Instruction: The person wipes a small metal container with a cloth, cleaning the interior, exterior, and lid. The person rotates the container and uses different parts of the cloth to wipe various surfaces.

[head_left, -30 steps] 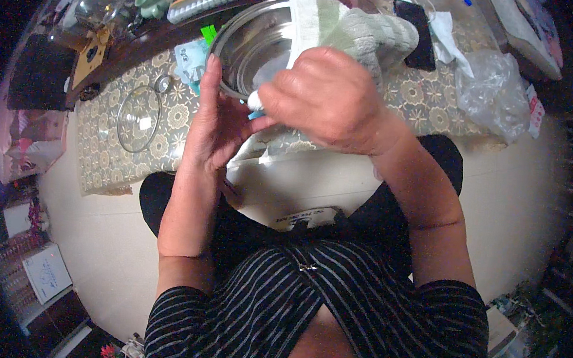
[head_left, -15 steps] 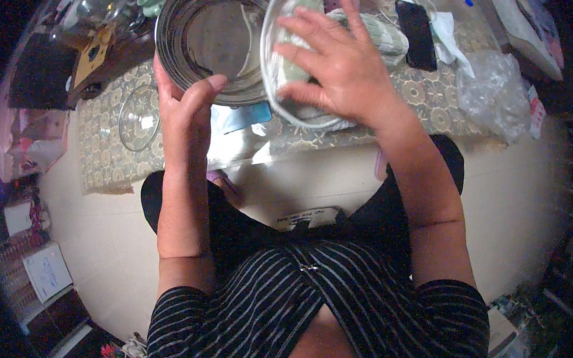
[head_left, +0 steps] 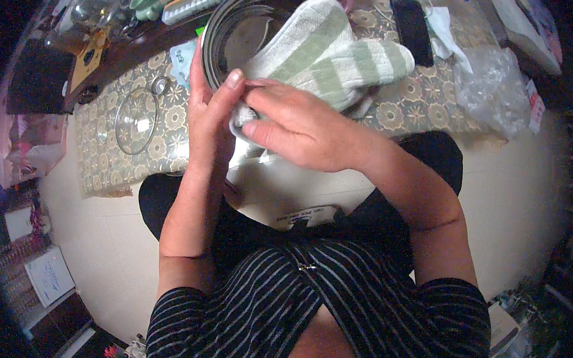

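Observation:
A round, shiny metal pot [head_left: 232,44] is tilted above the table's front edge, its inside partly in sight. My left hand [head_left: 211,109] grips its near left side, thumb at the rim and fingers behind the wall. My right hand [head_left: 303,124] is closed on a white and green striped towel [head_left: 342,67], pressing it against the pot's near rim beside my left thumb. The rest of the towel drapes across the pot's right part and spreads to the right, hiding that side. Some fingertips of my right hand are covered by the cloth.
On the patterned tablecloth [head_left: 98,144] a clear glass lid [head_left: 136,122] lies to the left. At the right are a black phone [head_left: 411,32], a white tissue [head_left: 447,38] and a crumpled clear plastic bag [head_left: 492,86]. A green cup [head_left: 145,1] stands at the back left.
The pot has shifted right and turned in my left hand. My right hand has moved from spread fingers on the towel at the pot's right side down and left to the near rim.

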A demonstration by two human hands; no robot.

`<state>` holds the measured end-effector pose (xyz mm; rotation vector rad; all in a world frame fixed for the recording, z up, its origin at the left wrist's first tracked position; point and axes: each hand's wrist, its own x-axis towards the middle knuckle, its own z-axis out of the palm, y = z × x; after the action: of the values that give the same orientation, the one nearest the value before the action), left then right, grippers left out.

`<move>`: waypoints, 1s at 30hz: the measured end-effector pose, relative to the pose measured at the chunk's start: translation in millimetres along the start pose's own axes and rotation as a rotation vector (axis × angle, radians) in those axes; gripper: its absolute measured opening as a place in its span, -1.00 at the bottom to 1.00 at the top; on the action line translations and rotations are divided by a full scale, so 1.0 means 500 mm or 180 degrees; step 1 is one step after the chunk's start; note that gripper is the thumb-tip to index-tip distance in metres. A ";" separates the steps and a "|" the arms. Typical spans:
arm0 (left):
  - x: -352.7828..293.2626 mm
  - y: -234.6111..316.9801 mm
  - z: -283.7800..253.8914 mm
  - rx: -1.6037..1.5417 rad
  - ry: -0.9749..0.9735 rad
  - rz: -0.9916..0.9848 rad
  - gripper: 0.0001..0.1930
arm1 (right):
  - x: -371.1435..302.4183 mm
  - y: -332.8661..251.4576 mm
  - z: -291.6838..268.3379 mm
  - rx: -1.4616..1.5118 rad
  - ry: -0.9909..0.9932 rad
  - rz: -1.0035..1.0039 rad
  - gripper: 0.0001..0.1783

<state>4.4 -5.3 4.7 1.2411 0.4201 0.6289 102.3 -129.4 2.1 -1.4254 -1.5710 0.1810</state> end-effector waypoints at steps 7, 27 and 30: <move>0.006 -0.004 -0.024 0.0008 0.0335 0.0096 -0.41 | -0.017 -0.010 0.055 -0.0920 0.0012 0.0055 -0.50; 0.042 0.032 -0.069 -0.0688 0.0190 -0.0280 -0.48 | 0.012 0.071 -0.119 -0.0615 0.0180 -0.0032 -0.65; 0.042 0.025 -0.059 -0.0808 0.0023 -0.0166 -0.49 | 0.017 0.078 -0.122 -0.0205 0.0479 -0.0150 -0.76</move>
<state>-0.3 32.3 9.1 0.9838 0.3652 0.6221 173.9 -139.4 12.6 -1.4164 -1.4966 -0.0050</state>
